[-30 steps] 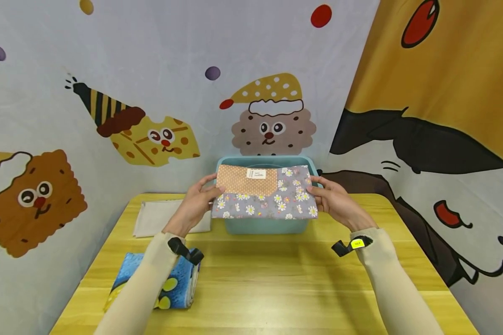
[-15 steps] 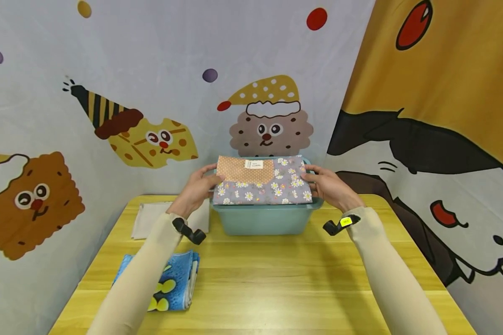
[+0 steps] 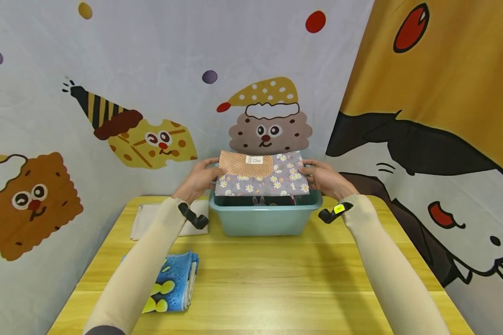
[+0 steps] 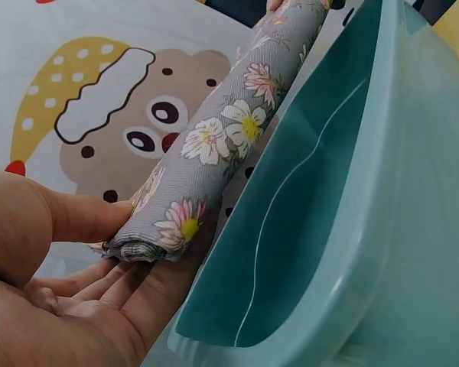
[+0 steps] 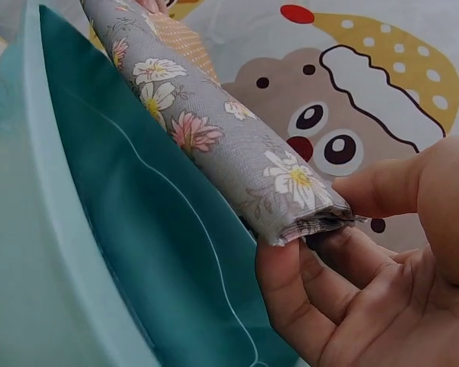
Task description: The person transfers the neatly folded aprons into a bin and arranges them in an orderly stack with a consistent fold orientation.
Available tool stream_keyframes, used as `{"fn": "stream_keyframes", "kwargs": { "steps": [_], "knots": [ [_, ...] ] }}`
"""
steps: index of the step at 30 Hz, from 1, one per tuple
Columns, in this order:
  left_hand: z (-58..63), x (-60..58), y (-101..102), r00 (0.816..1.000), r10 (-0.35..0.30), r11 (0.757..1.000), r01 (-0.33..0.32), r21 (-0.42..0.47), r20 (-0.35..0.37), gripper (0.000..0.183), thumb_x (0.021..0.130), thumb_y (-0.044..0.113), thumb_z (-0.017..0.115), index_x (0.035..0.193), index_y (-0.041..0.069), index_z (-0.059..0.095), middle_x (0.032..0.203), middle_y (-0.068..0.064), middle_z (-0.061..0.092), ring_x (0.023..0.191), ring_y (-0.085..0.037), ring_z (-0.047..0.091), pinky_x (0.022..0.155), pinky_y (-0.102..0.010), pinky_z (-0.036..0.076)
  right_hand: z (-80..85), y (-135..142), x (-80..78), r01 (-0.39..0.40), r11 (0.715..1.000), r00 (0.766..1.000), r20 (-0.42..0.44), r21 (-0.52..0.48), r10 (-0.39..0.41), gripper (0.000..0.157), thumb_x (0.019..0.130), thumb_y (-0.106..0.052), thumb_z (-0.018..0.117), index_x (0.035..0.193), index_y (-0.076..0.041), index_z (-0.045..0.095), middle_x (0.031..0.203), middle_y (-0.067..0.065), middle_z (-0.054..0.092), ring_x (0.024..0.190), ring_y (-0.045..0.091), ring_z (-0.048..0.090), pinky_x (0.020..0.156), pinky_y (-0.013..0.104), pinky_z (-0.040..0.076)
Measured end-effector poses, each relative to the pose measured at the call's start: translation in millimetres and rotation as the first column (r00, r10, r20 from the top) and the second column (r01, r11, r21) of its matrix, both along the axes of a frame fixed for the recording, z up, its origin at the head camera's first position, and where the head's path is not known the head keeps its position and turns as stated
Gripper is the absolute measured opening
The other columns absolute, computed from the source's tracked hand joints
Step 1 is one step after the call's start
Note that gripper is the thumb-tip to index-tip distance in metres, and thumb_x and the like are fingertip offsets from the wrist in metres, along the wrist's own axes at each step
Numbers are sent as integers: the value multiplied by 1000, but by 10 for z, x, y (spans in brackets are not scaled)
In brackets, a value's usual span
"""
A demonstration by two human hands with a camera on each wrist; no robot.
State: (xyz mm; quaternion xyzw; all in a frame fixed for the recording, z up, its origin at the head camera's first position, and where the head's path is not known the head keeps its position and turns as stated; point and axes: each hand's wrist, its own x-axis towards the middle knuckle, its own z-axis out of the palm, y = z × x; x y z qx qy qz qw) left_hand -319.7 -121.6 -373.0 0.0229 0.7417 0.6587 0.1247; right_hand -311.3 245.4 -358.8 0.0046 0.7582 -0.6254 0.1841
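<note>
A folded grey cloth (image 3: 260, 184) with white daisies and an orange dotted patch is held level over the far part of a teal plastic bin (image 3: 261, 221). My left hand (image 3: 199, 179) pinches its left end, thumb on top and fingers beneath, as the left wrist view shows on the cloth (image 4: 214, 138). At the other end my right hand (image 3: 327, 179) pinches it the same way; the cloth's layered edge (image 5: 314, 222) shows in the right wrist view. Part of a printed rabbit shows inside the bin, below the cloth.
A folded off-white cloth (image 3: 146, 218) lies left of the bin on the wooden table (image 3: 272, 279). Nearer, a folded blue cloth (image 3: 173, 279) with yellow shapes is partly covered by the left forearm. A cartoon-printed curtain (image 3: 151, 56) hangs behind the table.
Both hands have carried the daisy cloth forward and away, from in front of the bin to above its far part. More of the bin's front and its opening now show.
</note>
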Motion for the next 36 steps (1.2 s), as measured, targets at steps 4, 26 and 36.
{"fn": "stream_keyframes", "kwargs": {
  "steps": [4,26,36],
  "knots": [
    [-5,-63,3,1000,4,1000,-4,-11,19,64,102,14,59,160,11,32,119,-13,63,87,-15,62,68,-31,57,5,-11,-58,-7,999,1000,-13,45,8,60,110,-24,47,162,-12,20,132,8,54,102,13,68,82,30,58],
    [-34,82,-113,915,-190,827,-46,-561,-356,82,101,59,53,164,14,26,168,-15,30,156,-38,26,123,-61,28,-31,30,125,-14,857,948,-265,515,175,82,97,-66,55,161,-21,30,169,10,27,155,39,26,120,63,31],
    [-154,290,-165,832,-276,728,-145,-670,-480,83,101,65,48,165,19,22,167,-17,25,155,-38,24,121,-63,30,-162,-68,305,42,791,875,-405,611,266,80,98,-67,53,162,-26,29,172,10,18,159,39,14,122,69,21]
  ]
}}
